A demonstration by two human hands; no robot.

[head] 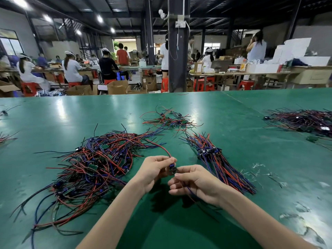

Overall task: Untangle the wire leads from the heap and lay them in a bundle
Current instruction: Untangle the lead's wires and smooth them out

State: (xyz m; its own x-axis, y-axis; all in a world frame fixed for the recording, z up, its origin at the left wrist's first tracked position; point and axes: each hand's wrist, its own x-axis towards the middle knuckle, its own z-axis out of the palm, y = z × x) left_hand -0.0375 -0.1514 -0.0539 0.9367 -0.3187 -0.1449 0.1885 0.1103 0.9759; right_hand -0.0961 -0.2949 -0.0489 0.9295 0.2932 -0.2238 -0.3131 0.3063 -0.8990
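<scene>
Workshop hall, rows of seated workers behind; a green surface [233,108] in front. Left of centre lay the heap [89,168]: red, blue and black wire leads, tangled, with small circuit boards among the strands. Right of centre lay the bundle [219,164]: leads roughly parallel, boards grouped toward its far end. Between the two, one lead [172,168] was held above the surface, its red wire reaching to the heap's edge. The left hand [154,169] pinched this lead at its small board. The right hand [195,182] had fingers curled round the thin tails just below the board. Handling, as judged: light, limp, apt to snag; best held at the stiff board and drawn out gently.
</scene>
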